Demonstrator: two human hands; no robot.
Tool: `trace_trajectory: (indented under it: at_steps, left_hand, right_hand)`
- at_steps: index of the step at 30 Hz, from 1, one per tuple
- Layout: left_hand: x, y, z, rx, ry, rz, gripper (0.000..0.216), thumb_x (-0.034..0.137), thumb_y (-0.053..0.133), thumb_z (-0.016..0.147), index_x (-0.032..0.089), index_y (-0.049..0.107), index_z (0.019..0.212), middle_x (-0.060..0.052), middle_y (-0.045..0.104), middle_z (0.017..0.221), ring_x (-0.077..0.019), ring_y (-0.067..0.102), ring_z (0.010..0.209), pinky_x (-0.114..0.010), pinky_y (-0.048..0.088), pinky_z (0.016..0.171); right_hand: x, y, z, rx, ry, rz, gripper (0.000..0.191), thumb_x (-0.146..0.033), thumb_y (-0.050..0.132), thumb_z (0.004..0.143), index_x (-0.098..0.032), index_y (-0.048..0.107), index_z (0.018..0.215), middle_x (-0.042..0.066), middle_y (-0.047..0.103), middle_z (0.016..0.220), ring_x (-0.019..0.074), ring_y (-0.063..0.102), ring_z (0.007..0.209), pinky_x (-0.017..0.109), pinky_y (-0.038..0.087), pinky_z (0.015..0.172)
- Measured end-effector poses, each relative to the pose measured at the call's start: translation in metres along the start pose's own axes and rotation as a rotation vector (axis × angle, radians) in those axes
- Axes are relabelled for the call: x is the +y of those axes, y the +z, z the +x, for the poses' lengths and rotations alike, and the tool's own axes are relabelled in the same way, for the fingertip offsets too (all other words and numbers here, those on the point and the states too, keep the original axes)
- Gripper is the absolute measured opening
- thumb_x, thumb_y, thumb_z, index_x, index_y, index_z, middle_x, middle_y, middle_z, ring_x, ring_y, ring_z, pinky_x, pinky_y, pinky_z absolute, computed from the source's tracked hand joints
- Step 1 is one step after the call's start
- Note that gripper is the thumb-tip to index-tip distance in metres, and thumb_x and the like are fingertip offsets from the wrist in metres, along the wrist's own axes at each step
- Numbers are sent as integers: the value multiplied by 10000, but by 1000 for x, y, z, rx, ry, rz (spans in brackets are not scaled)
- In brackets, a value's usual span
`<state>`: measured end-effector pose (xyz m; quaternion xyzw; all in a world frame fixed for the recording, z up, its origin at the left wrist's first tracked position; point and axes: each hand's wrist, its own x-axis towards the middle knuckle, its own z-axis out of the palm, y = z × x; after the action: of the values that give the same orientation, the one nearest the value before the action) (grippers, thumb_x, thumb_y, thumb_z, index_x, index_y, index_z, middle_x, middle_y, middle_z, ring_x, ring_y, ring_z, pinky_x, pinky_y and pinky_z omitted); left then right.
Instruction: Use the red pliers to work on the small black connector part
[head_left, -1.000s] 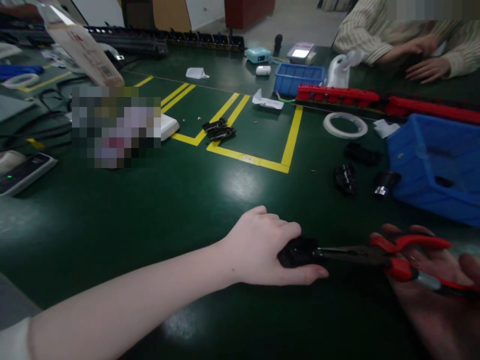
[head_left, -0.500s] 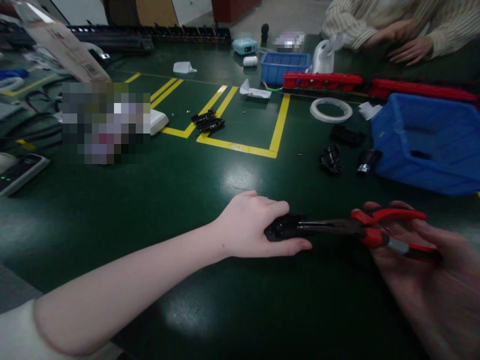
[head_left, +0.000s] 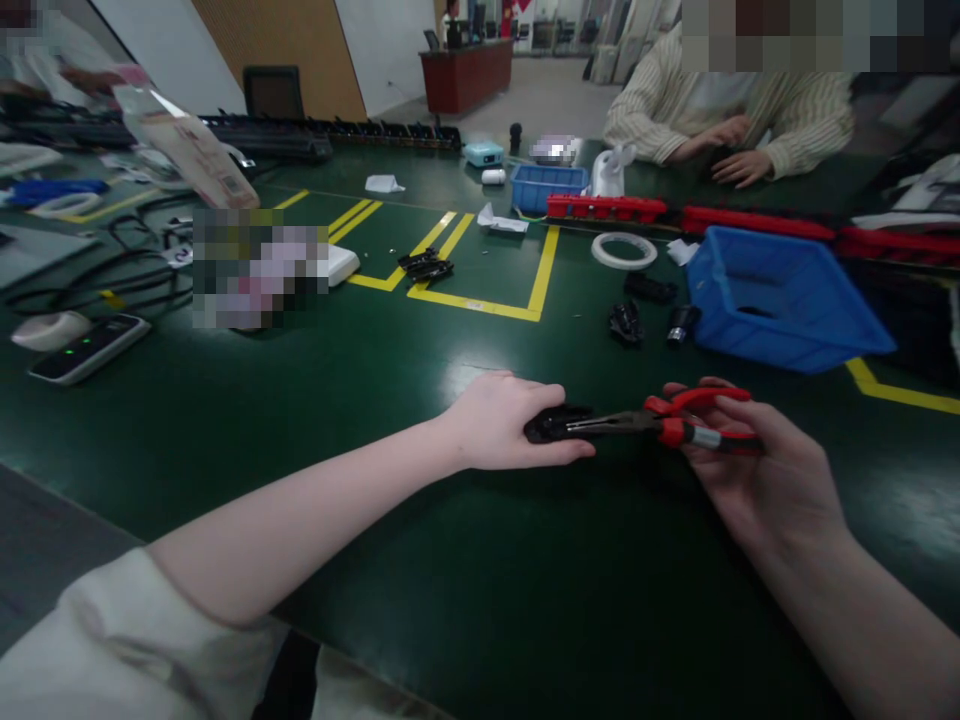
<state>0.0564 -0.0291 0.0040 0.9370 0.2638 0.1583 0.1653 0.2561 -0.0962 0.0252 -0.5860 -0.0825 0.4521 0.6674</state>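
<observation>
My left hand (head_left: 510, 420) is closed round a small black plastic part (head_left: 551, 425), holding it low over the green table (head_left: 420, 570). Long-nose pliers (head_left: 694, 430) with red and black handles are in my right hand (head_left: 757, 470), fingers on the upper handle. Their narrow jaws point left and reach onto the black part; whether they pinch anything there I cannot make out. My left fingertips are mostly hidden behind the part.
A blue bin (head_left: 780, 310) stands at the right, with black parts (head_left: 626, 322) and a tape roll (head_left: 624, 251) beside it. More black parts (head_left: 425, 266) lie by yellow tape lines. Leftward are cables and a device with green lights (head_left: 90, 348). Someone in a striped sleeve (head_left: 645, 110) sits opposite.
The camera view has tilted up and shows more of the room. Both hands keep hold of the black part and pliers; the jaws now overlap the part further left.
</observation>
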Motion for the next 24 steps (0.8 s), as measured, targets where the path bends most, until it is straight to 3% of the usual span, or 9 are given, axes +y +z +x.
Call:
trace_trajectory:
  at_steps: [6,12,24]
  left_hand:
    - [-1,0,0,4,36,2,443,599,491,843,177,473,711,47,521,599,-101,478,531,-220,289,529]
    - [-3,0,0,-11,49,21,438,600,482,848,178,482,730,39,535,619,-106,477,532,-220,290,522]
    - [-2,-2,-1,-39,30,-13,432,607,489,846,182,503,767,38,548,634,-110,493,536,-216,291,504]
  right_hand:
    - [2,-5,1,-12,-4,4,204,-62,442,739,-114,590,870,113,703,816,193,702,755,215,569,570]
    - [6,-6,1,0,11,35,273,-34,445,704,-121,586,921,105,707,859,199,692,860,245,581,672]
    - [5,-9,3,-37,4,47,293,-35,434,731,-130,557,979,95,704,843,191,699,809,259,588,634]
